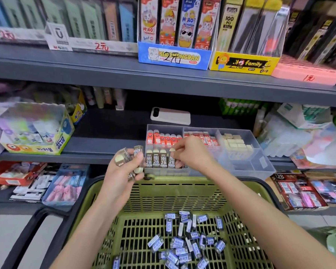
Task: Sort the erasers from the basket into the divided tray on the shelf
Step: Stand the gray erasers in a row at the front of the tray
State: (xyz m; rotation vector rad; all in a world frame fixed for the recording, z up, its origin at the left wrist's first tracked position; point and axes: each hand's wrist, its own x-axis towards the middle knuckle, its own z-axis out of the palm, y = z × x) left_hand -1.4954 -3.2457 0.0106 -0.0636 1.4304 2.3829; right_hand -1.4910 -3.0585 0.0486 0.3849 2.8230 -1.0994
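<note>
Brown-sleeved 2B erasers (122,157): left grip (122,172) clutches several, right grip (190,152) pinches one upright.

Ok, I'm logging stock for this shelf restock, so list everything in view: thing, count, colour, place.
Divided tray: one, clear, middle shelf.
Red-sleeved erasers: several, red, tray's back compartments.
2B erasers: at least three, brown, upright, tray's front-left compartment.
Bare erasers: many, cream, tray's right compartment.
Basket: one, green, below the shelf.
Blue-labelled erasers: many, blue and black, basket floor.
Phone: one, pale, shelf behind tray.
Glue box: one, yellow, shelf left.
Left hand: one, grips several brown erasers beside tray.
Right hand: one, pinches one brown eraser at tray's front-left compartment.
</note>
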